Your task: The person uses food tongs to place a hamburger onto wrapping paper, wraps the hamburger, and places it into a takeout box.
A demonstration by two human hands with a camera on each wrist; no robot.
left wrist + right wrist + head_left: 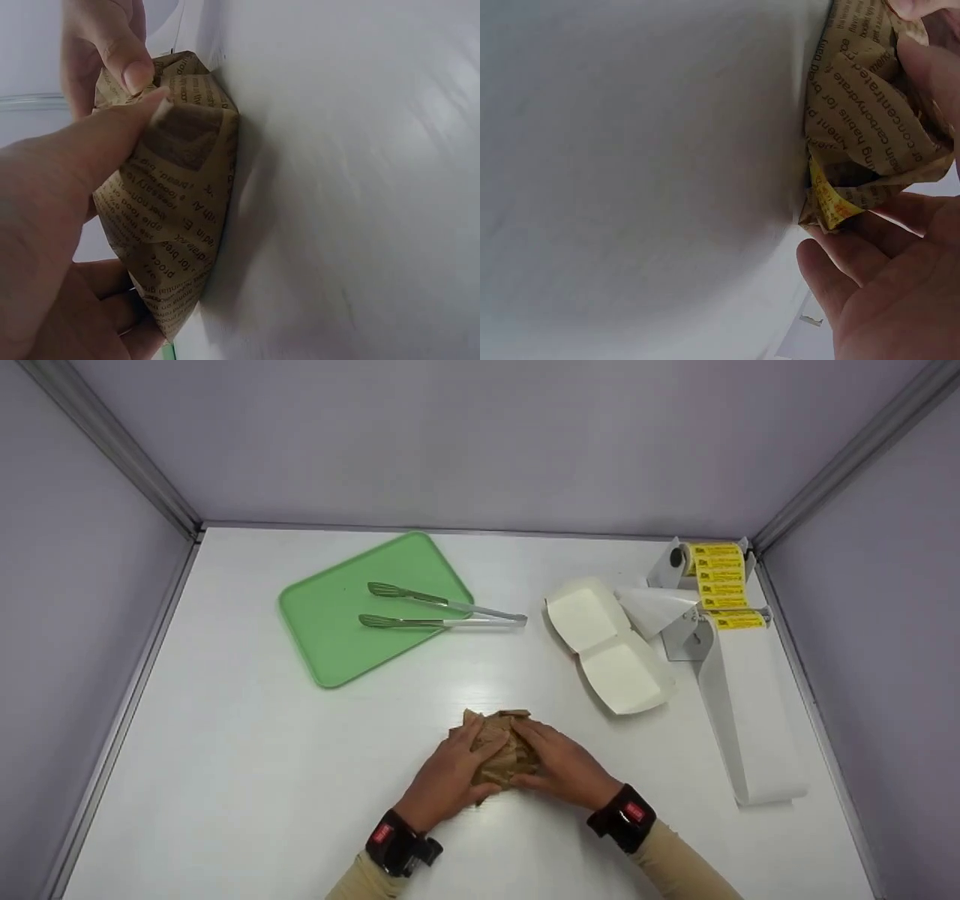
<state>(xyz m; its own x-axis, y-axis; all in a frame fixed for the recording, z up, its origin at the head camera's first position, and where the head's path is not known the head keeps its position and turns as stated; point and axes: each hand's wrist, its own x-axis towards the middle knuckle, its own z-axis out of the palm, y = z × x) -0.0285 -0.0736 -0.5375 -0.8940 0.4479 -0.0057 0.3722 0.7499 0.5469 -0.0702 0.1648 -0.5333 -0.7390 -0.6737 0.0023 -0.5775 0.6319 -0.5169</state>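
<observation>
A crumpled bundle wrapped in brown printed paper (504, 769) lies on the white table near the front. My left hand (448, 774) grips its left side, with the thumb at the near edge and fingers over the top. From the right, my right hand (568, 765) holds the bundle between thumb and fingers. Dark print covers the brown paper (176, 202) in the left wrist view, where both thumbs press close together. A yellow label (832, 199) shows at a folded corner in the right wrist view. What the paper encloses is hidden.
Behind the hands, metal tongs (480, 623) lie partly across a green tray (322, 637). To the right is an opened white clamshell box (626, 671). A dispenser (681, 637) with yellow labels (720, 577) and a long white backing strip (761, 720) stands at far right.
</observation>
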